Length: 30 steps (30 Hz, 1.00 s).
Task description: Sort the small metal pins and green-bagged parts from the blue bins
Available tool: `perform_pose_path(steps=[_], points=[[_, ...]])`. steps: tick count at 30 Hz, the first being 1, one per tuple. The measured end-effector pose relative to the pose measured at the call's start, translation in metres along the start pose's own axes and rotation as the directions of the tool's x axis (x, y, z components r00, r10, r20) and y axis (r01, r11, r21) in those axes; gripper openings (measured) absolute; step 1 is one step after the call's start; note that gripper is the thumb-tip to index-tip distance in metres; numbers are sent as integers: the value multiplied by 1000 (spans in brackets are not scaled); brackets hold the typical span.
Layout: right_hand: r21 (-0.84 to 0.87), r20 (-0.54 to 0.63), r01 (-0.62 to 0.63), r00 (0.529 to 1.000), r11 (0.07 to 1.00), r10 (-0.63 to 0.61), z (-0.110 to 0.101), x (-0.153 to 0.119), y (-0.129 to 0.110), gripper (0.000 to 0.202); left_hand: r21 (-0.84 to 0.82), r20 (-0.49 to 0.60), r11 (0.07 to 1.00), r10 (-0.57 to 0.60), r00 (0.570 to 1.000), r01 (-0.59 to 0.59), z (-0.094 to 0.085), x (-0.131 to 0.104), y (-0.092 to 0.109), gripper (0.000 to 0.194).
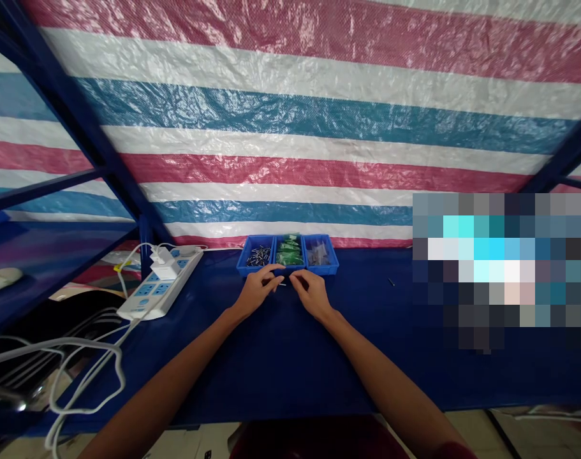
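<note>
My left hand (258, 292) is over the blue table, just in front of a blue three-section tray (290, 270). Its index finger is stretched out, apart from the thumb, and nothing shows between them. Beside its fingertips is a thin silver piece (282, 284), too small to name. Facing it, my right hand (313, 293) has thumb and fingers drawn together; anything in that pinch is hidden. The tray's left section has small black-and-silver pieces (258, 256), the middle one green pieces (290, 250), and the right one clear plastic bags (319, 254).
A white power strip (149, 296) with a plugged-in white adapter (166, 264) lies on the left, its cables (87, 376) looping over the table edge. Another thin piece (391, 282) lies to the right. Striped sheeting (290, 140) hangs behind. The far right is pixelated.
</note>
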State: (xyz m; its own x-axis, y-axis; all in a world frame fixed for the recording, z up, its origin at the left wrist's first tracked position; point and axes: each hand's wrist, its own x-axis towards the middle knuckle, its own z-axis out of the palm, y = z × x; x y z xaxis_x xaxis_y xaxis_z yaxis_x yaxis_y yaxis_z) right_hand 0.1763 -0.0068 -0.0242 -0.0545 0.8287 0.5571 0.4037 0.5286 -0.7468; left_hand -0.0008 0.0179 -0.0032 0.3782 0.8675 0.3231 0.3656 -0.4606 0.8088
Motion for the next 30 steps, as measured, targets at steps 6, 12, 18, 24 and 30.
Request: perform_pose_path(steps=[6, 12, 18, 24, 30], points=[[-20, 68, 54, 996, 998, -52, 4, -3, 6, 18, -64, -49, 997, -51, 997, 48, 0, 0, 3, 36], [-17, 88, 79, 993, 997, -77, 5, -3, 7, 16, -108, -61, 992, -78, 995, 71, 1, -1, 7, 36], [-3, 82, 45, 996, 999, -45, 4, -3, 4, 20, -226, -92, 972, -88, 992, 66, 0, 2, 6, 39], [59, -40, -52, 998, 997, 54, -1, -1, -4, 25, -389, -112, 913, -180, 977, 123, 2, 7, -2, 34], [17, 11, -25, 1000, 1000, 25, 1, -2, -4, 25, -385, -77, 910, -201, 977, 157, 6, 5, 1, 32]])
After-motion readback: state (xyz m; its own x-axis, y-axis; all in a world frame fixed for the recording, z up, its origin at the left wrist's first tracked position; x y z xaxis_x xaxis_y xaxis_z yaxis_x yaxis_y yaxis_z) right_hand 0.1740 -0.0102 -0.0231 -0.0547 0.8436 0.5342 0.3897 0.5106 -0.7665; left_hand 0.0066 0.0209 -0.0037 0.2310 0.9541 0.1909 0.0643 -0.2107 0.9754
